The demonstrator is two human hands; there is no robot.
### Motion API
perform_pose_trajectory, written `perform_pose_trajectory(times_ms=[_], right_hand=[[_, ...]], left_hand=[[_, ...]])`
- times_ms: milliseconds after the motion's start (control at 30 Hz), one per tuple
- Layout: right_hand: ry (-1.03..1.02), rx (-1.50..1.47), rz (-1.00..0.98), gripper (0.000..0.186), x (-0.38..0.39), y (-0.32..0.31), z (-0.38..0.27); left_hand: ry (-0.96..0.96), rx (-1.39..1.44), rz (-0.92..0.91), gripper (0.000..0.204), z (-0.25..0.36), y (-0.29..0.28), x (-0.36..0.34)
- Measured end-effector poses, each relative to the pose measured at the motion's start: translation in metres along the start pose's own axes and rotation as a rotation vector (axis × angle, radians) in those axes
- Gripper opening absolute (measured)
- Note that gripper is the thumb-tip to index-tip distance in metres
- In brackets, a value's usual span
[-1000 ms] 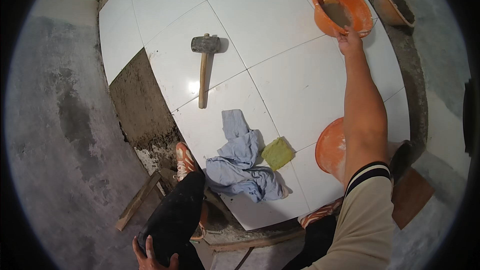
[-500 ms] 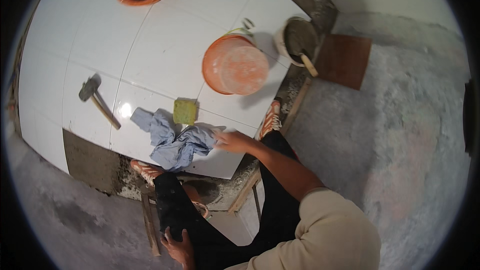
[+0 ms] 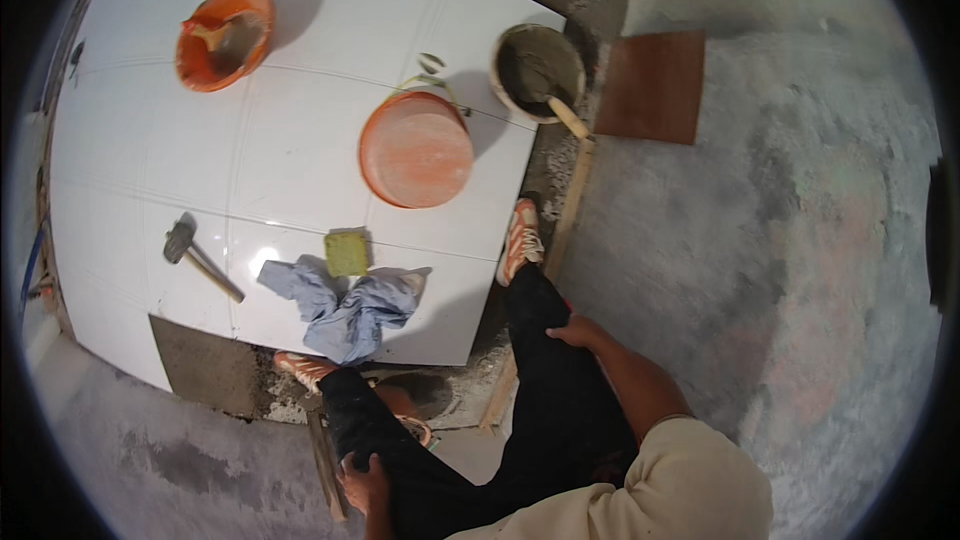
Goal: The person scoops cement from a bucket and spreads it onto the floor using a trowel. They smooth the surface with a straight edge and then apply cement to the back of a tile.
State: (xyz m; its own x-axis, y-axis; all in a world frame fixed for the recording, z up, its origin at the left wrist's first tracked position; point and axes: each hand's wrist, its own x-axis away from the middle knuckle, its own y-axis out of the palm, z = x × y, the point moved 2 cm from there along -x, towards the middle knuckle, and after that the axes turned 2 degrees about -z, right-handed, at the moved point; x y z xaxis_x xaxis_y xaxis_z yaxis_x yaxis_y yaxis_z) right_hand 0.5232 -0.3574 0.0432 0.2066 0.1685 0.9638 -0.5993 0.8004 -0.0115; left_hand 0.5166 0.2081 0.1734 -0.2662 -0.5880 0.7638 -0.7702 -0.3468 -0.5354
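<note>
My left hand (image 3: pixel 363 483) lies on my left thigh, its fingers slightly apart and holding nothing. On the outside of my right knee rests my right hand (image 3: pixel 577 331), also holding nothing, its fingers laid on the dark trousers. In front of me a crumpled blue-grey cloth (image 3: pixel 352 318) is spread on the white tiles (image 3: pixel 310 140) between my feet. A yellow-green sponge (image 3: pixel 346 253) sits just beyond the cloth. To the left lies a mallet (image 3: pixel 180 240) with a dark head and a wooden handle.
An orange bucket (image 3: pixel 415 150) stands upside down on the tiles. Beyond it are a mortar bucket (image 3: pixel 535 70) with a wooden-handled tool and an orange tub (image 3: pixel 205 70). A brown tile (image 3: pixel 655 87) lies on the concrete floor (image 3: pixel 740 240). A bare mortar strip (image 3: pixel 208 370) borders the near-left tiles.
My right hand has left the cloth's right edge and come back onto my right knee. My left hand stays on my left thigh. The view has shifted.
</note>
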Motion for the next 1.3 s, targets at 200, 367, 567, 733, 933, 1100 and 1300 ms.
perform_pose_trajectory(times_ms=[200, 367, 567, 733, 933, 1100, 1300], right_hand=[[-0.147, 0.114, 0.886, 0.048, -0.047, -0.154, 0.016], [-0.118, 0.029, 1.577, 0.045, -0.017, -0.391, -0.025], [0.208, -0.043, 1.535, 0.063, -0.039, -0.501, -0.003], [0.364, -0.039, 1.470, 0.066, -0.036, -0.518, -0.021], [0.150, -0.133, 1.374, 0.061, -0.035, -0.511, -0.023], [-0.166, -0.237, 1.317, 0.058, -0.056, -0.540, -0.025], [-0.291, -0.285, 1.299, 0.053, -0.007, -0.523, -0.010]], left_hand=[[-0.016, -0.020, -0.033, 0.064, 0.019, 0.006, 0.003], [0.131, 0.005, -0.130, 0.069, 0.046, -0.008, 0.020], [0.170, -0.139, -0.112, 0.067, 0.074, 0.008, 0.022], [0.140, -0.174, -0.115, 0.067, 0.078, 0.017, 0.024], [0.112, -0.139, -0.116, 0.069, 0.081, 0.016, 0.030], [0.040, -0.189, -0.010, 0.062, 0.071, 0.041, 0.019], [0.075, -0.117, -0.064, 0.065, 0.063, 0.042, 0.026]])
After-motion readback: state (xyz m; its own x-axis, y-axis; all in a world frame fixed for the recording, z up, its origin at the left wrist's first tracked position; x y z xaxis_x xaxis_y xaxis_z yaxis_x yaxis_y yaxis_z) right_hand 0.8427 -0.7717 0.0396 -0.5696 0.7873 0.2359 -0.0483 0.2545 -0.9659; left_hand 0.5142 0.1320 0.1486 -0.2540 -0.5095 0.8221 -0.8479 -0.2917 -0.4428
